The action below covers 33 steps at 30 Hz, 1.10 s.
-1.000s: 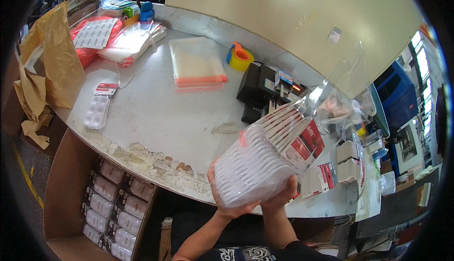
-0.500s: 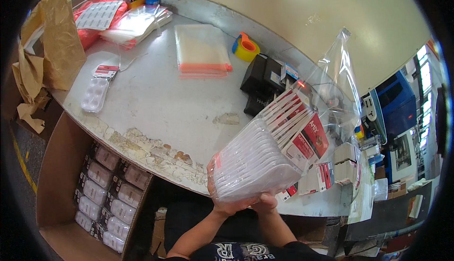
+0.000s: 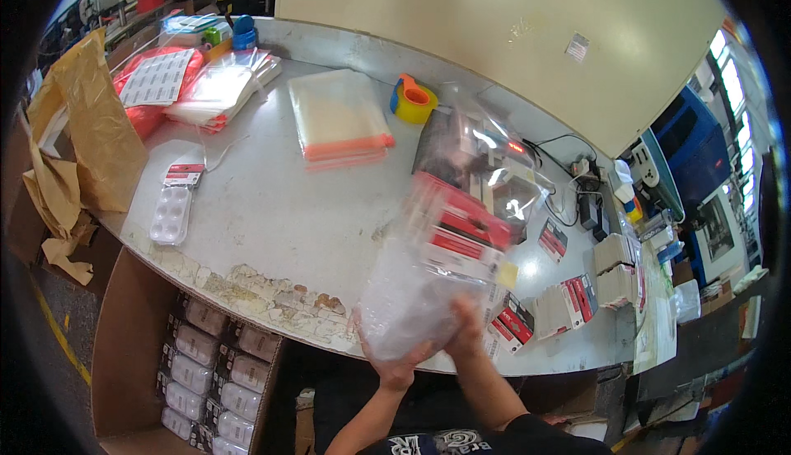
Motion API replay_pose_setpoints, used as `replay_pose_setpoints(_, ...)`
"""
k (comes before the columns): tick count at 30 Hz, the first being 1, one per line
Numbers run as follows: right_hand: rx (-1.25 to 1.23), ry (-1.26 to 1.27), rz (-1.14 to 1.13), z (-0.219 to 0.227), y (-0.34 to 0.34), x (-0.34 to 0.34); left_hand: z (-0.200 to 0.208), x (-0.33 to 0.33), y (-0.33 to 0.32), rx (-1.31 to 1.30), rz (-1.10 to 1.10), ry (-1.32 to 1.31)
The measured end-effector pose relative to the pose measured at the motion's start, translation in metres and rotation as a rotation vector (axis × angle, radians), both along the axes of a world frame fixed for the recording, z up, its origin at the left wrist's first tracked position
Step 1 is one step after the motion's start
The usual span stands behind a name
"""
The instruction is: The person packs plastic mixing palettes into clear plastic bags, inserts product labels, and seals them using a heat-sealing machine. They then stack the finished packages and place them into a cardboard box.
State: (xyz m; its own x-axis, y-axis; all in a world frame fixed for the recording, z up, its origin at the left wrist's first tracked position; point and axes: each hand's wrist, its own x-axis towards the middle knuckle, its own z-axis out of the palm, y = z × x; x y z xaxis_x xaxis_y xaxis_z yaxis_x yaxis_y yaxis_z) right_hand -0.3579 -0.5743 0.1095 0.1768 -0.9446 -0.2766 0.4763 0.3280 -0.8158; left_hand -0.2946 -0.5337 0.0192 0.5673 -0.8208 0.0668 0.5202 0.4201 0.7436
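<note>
A clear plastic bag of white plastic paint palettes (image 3: 408, 294) with red header cards is tilted over the table's front edge, blurred by motion. My left hand (image 3: 400, 364) is closed round its lower end from below. Against the bag's right side is my right hand (image 3: 465, 327), gripping it, its fingers partly smeared. The bag's loose open end (image 3: 503, 142) reaches up in front of a black device with a red lit display (image 3: 515, 147). A single six-well palette with a red card (image 3: 171, 212) lies at the table's left.
Flat clear bags with orange edges (image 3: 338, 117) lie mid-table, beside a yellow tape roll in an orange holder (image 3: 414, 100). Stacks of cards (image 3: 564, 305) stand at the right. Brown paper (image 3: 103, 125) hangs at the left. Below it, an open carton (image 3: 124, 348) holds several packed palettes.
The bag of palettes has tipped more upright, its cards turning to face me. My right hand has moved from beneath it up to its right side. The view has shifted slightly.
</note>
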Motion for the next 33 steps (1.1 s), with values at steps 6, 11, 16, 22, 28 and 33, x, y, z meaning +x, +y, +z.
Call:
replay_pose_setpoints(6,-0.015,0.136,0.066,-0.023,0.008,0.013,0.009,0.010,-0.004,0.043,-0.052,0.149)
replay_pose_setpoints(11,-0.121,0.197,0.172,-0.044,-0.009,-0.004,-0.002,0.000,0.000,0.053,0.100,-0.105)
replay_pose_setpoints(16,-0.100,0.158,0.200,-0.081,0.022,0.023,0.000,0.015,0.003,0.087,-0.112,0.382)
replay_pose_setpoints(22,-0.090,0.391,0.388,-0.086,0.047,0.016,0.022,0.056,-0.015,0.419,-0.200,0.520)
replay_pose_setpoints(28,-0.127,0.683,0.406,-0.083,0.060,-0.002,0.039,0.053,-0.008,0.463,-0.359,0.432)
replay_pose_setpoints(33,-0.073,0.600,0.345,-0.105,0.073,-0.025,0.023,0.018,-0.023,0.476,-0.193,0.456)
